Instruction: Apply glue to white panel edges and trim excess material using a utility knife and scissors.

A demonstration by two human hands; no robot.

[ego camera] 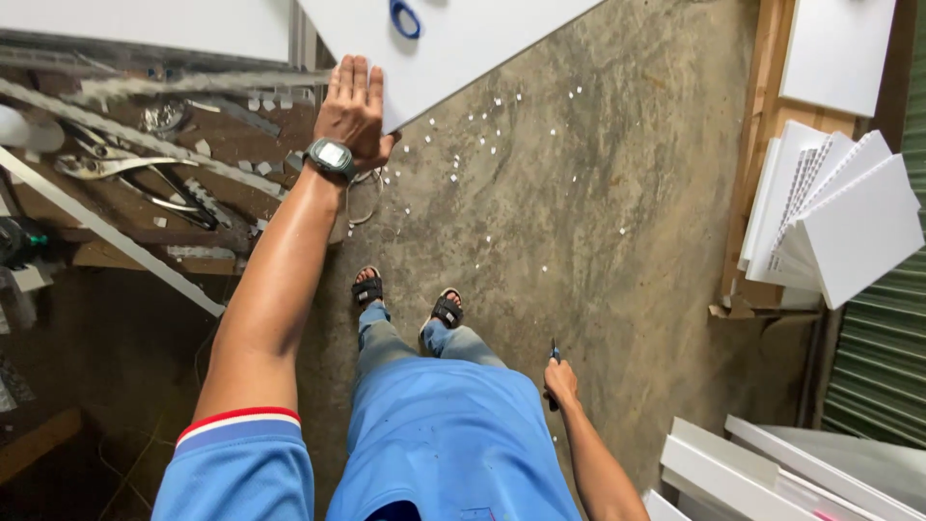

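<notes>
Both hands are busy: the left hand (352, 104) lies flat, fingers spread, on the corner of a large white flat panel (463, 39); well below it, the right hand (559, 379) clenches a small dark-handled tool (554, 355).

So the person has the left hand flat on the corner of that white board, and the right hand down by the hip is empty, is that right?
Not quite. The head view shows the left hand flat on the corner of the white board, as you say, but the right hand, down by the hip, is not empty: it grips a small dark tool.
</notes>
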